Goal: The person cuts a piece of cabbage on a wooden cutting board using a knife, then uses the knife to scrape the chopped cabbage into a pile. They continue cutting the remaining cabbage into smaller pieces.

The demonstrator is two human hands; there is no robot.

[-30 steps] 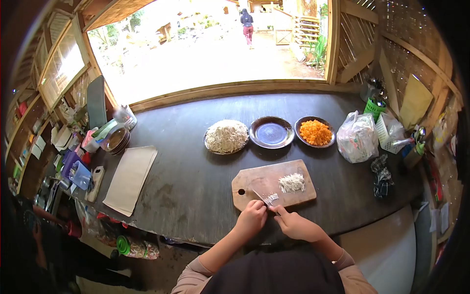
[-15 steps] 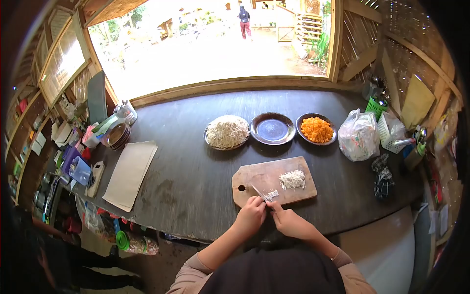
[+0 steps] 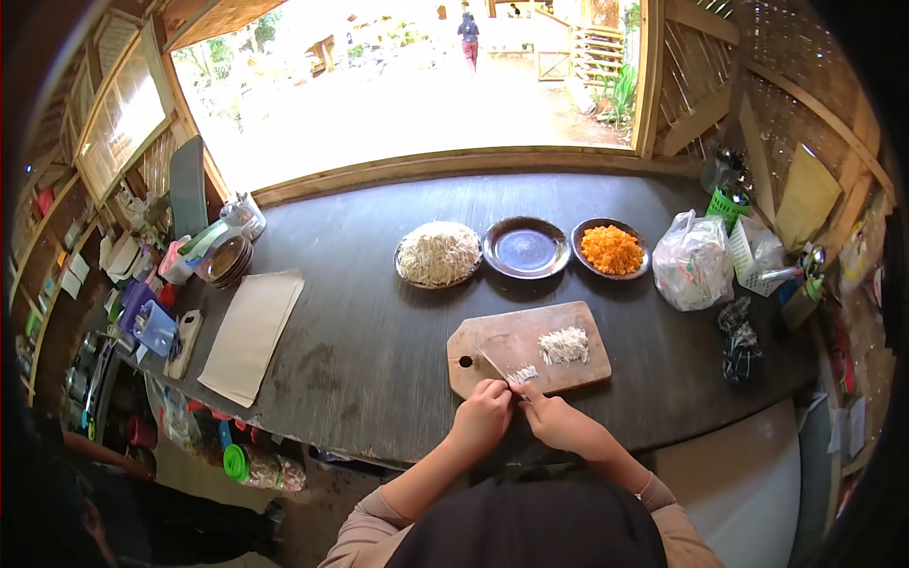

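Observation:
A wooden cutting board [image 3: 492, 331] with a hole at its left end lies on the dark table. My right hand [image 3: 559, 421] is closed on a knife [image 3: 498, 364], whose blade points up and left over the board. My left hand [image 3: 485, 407] is closed at the board's near edge, close beside the knife; what its fingers hold is hidden. A small heap of white shreds [image 3: 522, 375] lies by the blade, and a larger white pile [image 3: 564, 346] sits on the board's right half. Behind stand a plate heaped with pale shreds [image 3: 439, 254], a dark plate [image 3: 526, 248] and orange shreds [image 3: 613, 250].
Brown paper sheets [image 3: 251, 336] lie on the left of the table [image 3: 369, 379], near stacked bowls [image 3: 225, 262]. On the right are a plastic bag [image 3: 694, 261], a black bundle [image 3: 739, 341] and a white basket [image 3: 756, 256]. A person's dark-clothed legs [image 3: 208, 516] show lower left; another person [image 3: 469, 38] is outside.
The knife blade has shifted slightly left, and my right hand has moved a little. Outside, the distant person has moved slightly left. The legs at lower left have moved right.

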